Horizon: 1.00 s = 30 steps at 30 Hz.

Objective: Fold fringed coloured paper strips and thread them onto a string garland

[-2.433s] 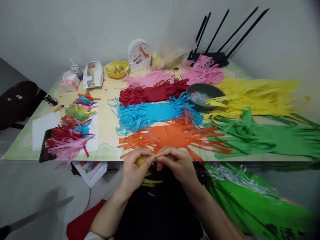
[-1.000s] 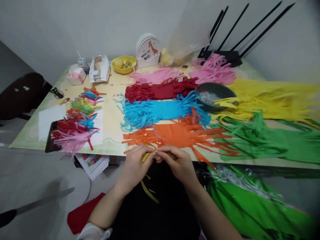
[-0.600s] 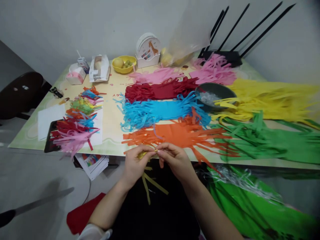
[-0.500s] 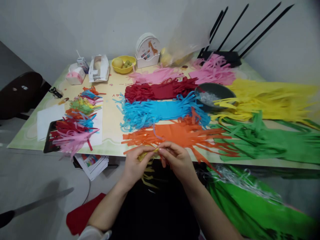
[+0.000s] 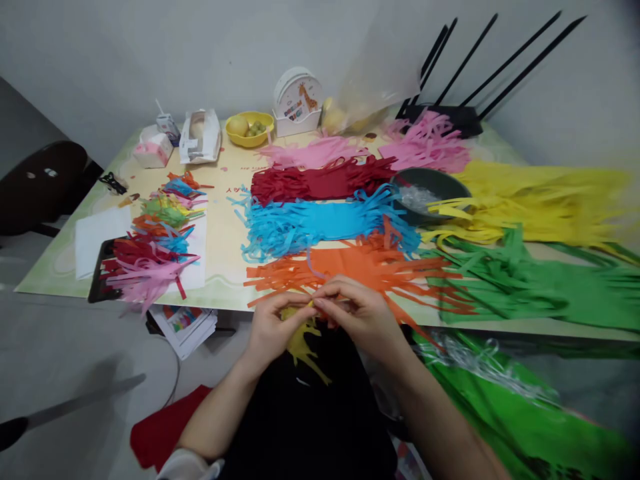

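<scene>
At the table's front edge my left hand [image 5: 274, 325] pinches a yellow fringed paper strip [image 5: 303, 347], whose cut ends dangle over my dark clothing. My right hand [image 5: 353, 312] meets it, thumb and fingers closed on the upper end of the same strip; the exact pinch point is partly hidden by the fingers. Just beyond my hands lies a fringed orange sheet [image 5: 345, 263]. Behind that are a blue fringed sheet [image 5: 330, 220] and a dark red one [image 5: 325, 183].
Green [image 5: 575, 287] and yellow fringed sheets [image 5: 540, 193] cover the right side, by a dark bowl [image 5: 425, 212] of clear material. Small colourful tassels [image 5: 155, 267] lie left beside a phone-like dark object [image 5: 100, 283]. A yellow fruit bowl [image 5: 250, 138] and a black router [image 5: 445, 120] stand behind.
The yellow strip's fringe now hangs wider and more openly below my left hand. My right hand has shifted slightly, its fingers lying further over the strip's upper end.
</scene>
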{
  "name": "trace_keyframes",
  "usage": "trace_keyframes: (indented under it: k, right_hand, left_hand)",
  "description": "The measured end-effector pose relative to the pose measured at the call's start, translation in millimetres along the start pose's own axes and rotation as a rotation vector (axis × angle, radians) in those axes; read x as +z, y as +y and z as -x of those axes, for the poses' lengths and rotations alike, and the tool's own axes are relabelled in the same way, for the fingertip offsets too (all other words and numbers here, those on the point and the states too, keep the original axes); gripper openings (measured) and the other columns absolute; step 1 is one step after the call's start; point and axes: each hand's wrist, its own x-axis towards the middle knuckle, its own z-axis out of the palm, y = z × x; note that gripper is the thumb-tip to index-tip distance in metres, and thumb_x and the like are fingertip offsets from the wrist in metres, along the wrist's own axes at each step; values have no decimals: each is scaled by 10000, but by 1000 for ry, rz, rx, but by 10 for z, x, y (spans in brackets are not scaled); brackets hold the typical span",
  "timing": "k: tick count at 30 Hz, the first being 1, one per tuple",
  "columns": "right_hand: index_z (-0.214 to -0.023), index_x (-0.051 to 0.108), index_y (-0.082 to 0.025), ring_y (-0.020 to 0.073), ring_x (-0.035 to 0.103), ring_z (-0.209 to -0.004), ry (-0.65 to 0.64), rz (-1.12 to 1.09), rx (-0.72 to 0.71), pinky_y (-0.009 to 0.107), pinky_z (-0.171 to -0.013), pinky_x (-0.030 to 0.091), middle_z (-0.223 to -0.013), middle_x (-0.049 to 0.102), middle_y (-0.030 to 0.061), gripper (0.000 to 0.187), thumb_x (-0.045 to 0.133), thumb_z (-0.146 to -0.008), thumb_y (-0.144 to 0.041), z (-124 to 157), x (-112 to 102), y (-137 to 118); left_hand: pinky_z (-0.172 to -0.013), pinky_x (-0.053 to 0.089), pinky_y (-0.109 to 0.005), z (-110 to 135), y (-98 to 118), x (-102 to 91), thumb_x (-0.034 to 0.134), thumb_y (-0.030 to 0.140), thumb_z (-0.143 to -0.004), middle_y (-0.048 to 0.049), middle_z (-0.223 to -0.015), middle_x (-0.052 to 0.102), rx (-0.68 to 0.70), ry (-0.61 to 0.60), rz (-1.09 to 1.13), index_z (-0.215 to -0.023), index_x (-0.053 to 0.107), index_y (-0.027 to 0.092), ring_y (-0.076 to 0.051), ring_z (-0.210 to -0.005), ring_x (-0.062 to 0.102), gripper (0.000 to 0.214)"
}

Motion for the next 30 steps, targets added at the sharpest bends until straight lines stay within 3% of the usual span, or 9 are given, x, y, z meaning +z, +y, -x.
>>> trace_keyframes:
  k: [9,14,17,19,22,24,25,27,30]
  right_hand:
    - [-773,673,-183,90,549,-501,107,-56,-10,196,-404,484,-757,575,18,138,679,-811,-316,-87,34,-164]
    - [-775,635,-183,87,552,-495,133,-63,-52,212,-428,481,-776,562,15,156,642,-851,-319,-74,168,-179]
    - [-813,634,-198,102,568,-528,96,-23,-89,229,-473,494,-792,593,26,127,628,-868,-312,0,305,-113]
    - [-963,641,-211,126,598,-594,4,-22,-100,245,-520,518,-830,624,38,136,633,-866,-306,56,412,-32]
    - [-1080,627,-204,145,610,-671,-162,-13,-122,257,-581,528,-845,640,52,210,596,-891,-291,134,630,55]
    - [-987,657,-186,139,600,-669,-298,-3,-155,250,-598,516,-823,645,60,158,553,-914,-281,207,839,34]
    - [-961,668,-180,142,606,-690,-392,-28,-182,246,-617,515,-831,655,64,165,560,-911,-294,259,965,1]
    - [-1033,680,-180,166,638,-822,-648,-111,-249,248,-712,525,-937,689,76,247,637,-861,-353,401,1252,-78]
    - [-1267,604,-189,193,643,-996,-1135,-137,-340,232,-836,496,-1112,702,71,549,742,-759,-346,659,1705,-128]
  left_hand:
    - [-716,586,-296,33,-99,-88,742,381,-766,-76,-828,776,-98,21,281,-837,717,163,-191,-733,735,232]
    - [-624,548,-277,108,-159,-36,755,441,-733,-23,-647,711,-100,99,296,-757,671,160,-150,-587,664,295]
    - [-574,522,-270,229,-175,-326,726,484,-748,-16,-620,684,-149,99,183,-781,665,156,-147,-550,636,335]
    - [-600,520,-279,358,-102,-795,699,461,-783,-34,-680,702,-127,185,-48,-835,688,158,-160,-607,648,308]
    - [-834,502,-353,568,165,-1674,680,381,-817,-68,-922,714,165,724,-644,-863,718,184,-202,-880,645,206]
    - [-1014,396,-436,612,317,-2124,673,332,-834,-88,-1118,664,340,965,-1022,-924,732,212,-250,-1108,558,161]
    - [-1036,368,-448,585,337,-2265,670,313,-839,-83,-1130,655,390,940,-1142,-941,737,228,-257,-1136,534,149]
    - [-1004,380,-430,443,228,-2387,649,292,-856,-68,-1085,660,407,692,-1262,-931,748,254,-249,-1098,539,130]
    - [-938,387,-411,124,-181,-2369,644,309,-861,-75,-1075,645,236,363,-1349,-921,766,262,-251,-1042,530,144]
